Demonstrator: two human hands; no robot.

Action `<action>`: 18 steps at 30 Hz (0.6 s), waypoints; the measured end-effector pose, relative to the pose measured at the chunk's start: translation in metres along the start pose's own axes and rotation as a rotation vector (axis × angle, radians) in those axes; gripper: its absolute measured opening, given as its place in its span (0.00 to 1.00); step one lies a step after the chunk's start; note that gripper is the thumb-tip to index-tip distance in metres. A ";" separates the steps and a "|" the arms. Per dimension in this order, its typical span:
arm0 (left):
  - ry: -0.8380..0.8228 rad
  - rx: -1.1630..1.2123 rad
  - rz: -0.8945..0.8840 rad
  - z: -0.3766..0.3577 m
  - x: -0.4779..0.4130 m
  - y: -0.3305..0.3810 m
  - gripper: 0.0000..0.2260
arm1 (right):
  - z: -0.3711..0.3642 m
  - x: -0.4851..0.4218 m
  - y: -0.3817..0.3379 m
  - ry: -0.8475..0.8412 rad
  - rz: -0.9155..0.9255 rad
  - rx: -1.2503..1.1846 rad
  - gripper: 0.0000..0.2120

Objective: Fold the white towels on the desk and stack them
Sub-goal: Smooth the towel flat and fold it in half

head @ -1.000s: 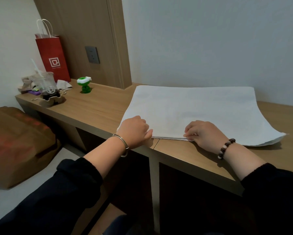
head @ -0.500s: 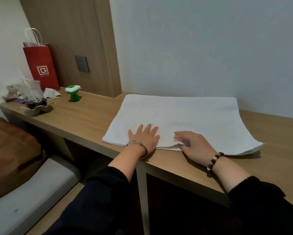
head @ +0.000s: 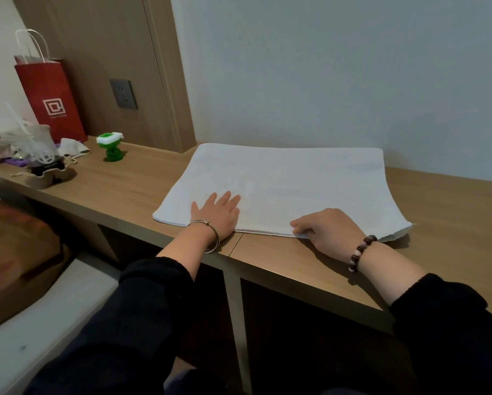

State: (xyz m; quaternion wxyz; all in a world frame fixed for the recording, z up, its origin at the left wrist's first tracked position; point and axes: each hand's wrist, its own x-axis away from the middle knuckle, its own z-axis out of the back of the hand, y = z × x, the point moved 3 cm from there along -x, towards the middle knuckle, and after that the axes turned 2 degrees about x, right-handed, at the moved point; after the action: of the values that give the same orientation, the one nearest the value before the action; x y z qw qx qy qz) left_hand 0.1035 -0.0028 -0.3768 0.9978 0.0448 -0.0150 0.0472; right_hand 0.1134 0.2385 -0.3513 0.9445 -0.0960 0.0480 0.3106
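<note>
The towel (head: 290, 183) lies flat on the tabletop (head: 125, 192), long axis left to right. The left hand (head: 216, 215) presses its near-left corner, grip apart, fingers straight. The right hand (head: 330, 232), nearer its right end, pinches its near edge.

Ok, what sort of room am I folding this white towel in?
Likely a bedroom or hotel room: a long built-in wooden desk against the wall, a dark grey wall socket above it, and a red paper shopping bag at its left end.
</note>
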 end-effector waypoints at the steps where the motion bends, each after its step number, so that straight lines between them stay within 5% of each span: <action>1: 0.003 -0.001 0.003 0.000 0.000 -0.001 0.21 | 0.002 0.002 0.004 0.003 -0.014 0.001 0.13; 10: 0.030 0.006 0.079 0.006 -0.005 0.003 0.21 | -0.002 0.008 0.006 0.049 -0.036 -0.075 0.13; 18: -0.028 0.091 -0.060 0.001 -0.014 0.063 0.21 | -0.008 -0.008 -0.014 0.054 0.012 -0.034 0.13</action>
State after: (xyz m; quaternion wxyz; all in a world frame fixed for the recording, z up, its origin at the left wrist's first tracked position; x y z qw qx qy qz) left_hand 0.0838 0.0586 -0.3705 0.9953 0.0913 -0.0255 0.0172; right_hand 0.1148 0.2213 -0.3556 0.9392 -0.1200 0.0688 0.3142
